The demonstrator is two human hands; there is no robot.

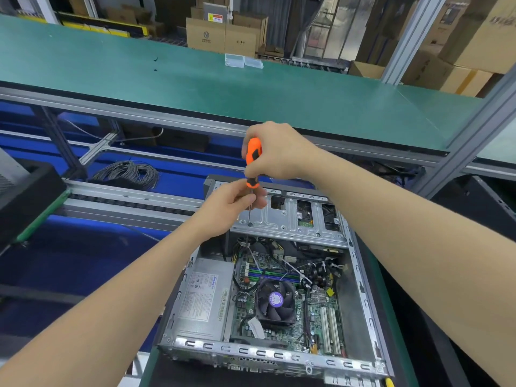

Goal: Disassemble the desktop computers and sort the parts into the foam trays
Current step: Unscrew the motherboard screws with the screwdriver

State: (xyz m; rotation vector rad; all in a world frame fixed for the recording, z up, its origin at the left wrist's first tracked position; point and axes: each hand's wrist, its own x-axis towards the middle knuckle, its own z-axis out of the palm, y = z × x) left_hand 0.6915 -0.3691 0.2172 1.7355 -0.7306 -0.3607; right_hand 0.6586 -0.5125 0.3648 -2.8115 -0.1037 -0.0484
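Right at the middle of the view, the right hand (pixel 279 152) wraps its curled fingers round the top of the orange-and-black handle of a screwdriver (pixel 253 156), which stands nearly upright. Just below, the left hand (pixel 231 201) pinches the foot of the handle and the thin shaft between thumb and fingertips. The tip of the shaft rests on the left part of the metal drive cage (pixel 290 222), at what looks like a screw, though the spot is too small to tell for sure. That cage spans the far end of the desktop computer (pixel 279 354), which lies on its side with the cover off on a green-edged work surface (pixel 146 370) close to the person. Inside the case, a grey power supply (pixel 205 296) fills the left side, and the motherboard (pixel 315 311) fills the rest, with a black cooler fan (pixel 276 300) near its middle, memory sticks (pixel 268 275) just beyond the fan and white expansion slots (pixel 331 328) toward the right. Bundles of wire run beneath the cage. Beyond the computer, a long green bench (pixel 195 85) crosses the view, with two clear plastic boxes (pixel 243 61) at its far edge. A coil of grey cable (pixel 128 173) lies on blue below the bench, and cardboard boxes (pixel 220 36) stand stacked behind.
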